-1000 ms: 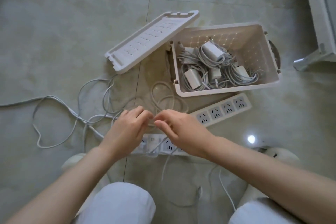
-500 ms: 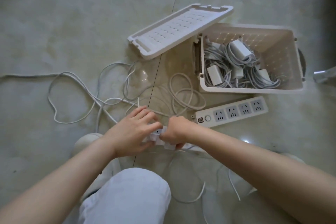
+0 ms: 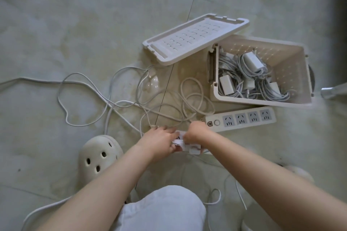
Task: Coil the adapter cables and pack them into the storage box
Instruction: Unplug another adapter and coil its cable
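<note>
Both hands close on a small white block (image 3: 187,145) low in the middle of the view. The left hand (image 3: 159,141) curls its fingers over the nearer end. The right hand (image 3: 197,133) is clenched round the other end, knuckles up.

From the hands, the storage box (image 3: 287,65) stands open at two o'clock, its lid (image 3: 195,39) lying tilted against it at twelve. Several coiled adapters (image 3: 251,62) are already bundled inside, so a good share of the packing looks done. What is left appears to be the loose cables (image 3: 120,102), sprawled uncoiled on the floor from ten to one o'clock. A power strip (image 3: 242,119) lies just beside the box's near wall at three o'clock.

The block is blurred and mostly covered by fingers, so it cannot be told whether it is an adapter or a socket strip, nor which cable runs into it. One cable leaves the frame at nine o'clock. More cable at six o'clock is cut off by the arms and a knee. A pale clog (image 3: 99,154) sits at eight o'clock.
</note>
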The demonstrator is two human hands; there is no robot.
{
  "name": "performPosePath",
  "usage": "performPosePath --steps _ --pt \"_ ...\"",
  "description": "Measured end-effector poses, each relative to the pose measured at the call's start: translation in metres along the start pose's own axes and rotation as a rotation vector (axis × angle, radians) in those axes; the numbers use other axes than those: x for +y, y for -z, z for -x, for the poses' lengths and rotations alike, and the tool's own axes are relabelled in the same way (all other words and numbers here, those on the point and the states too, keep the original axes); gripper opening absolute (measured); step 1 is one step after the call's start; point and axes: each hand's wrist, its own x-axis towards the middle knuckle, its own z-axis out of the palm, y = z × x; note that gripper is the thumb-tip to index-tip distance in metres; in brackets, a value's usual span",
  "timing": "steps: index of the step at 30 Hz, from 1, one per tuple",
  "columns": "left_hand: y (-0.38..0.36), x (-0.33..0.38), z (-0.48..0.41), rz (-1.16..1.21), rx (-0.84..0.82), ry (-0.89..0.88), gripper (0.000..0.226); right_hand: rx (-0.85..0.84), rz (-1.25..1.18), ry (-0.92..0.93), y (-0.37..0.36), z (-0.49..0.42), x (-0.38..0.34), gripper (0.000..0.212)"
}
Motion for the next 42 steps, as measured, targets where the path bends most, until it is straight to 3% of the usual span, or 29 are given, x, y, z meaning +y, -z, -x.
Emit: performPosePath --steps 8,24,29,34,36,39,42 --pt "-0.001 0.005 0.003 0.087 -0.013 0.050 0.048 0.210 -0.145 -0.052 -0.012 0.011 0.002 0.033" --pt "0.008 0.017 0.004 0.111 -0.119 0.107 0.049 0.225 -0.111 -0.053 -0.007 0.021 0.007 0.031" --pt "0.006 0.016 0.000 0.100 -0.138 0.118 0.050 0.173 -0.251 -0.090 0.019 0.027 0.006 0.005" --pt "0.009 0.021 -0.001 0.061 -0.185 0.171 0.052 0.256 -0.121 -0.008 0.028 0.041 0.007 0.022" --pt "0.013 0.024 -0.002 0.003 -0.195 0.204 0.051 0.203 -0.188 -0.005 0.029 0.048 0.010 0.011" --pt "0.024 0.032 -0.001 -0.052 -0.176 0.221 0.042 0.119 -0.439 -0.009 0.035 0.061 0.017 0.020" --pt "0.046 0.047 0.005 0.278 -0.063 0.255 0.025 0.100 -0.558 -0.037 0.046 0.079 0.027 0.028"
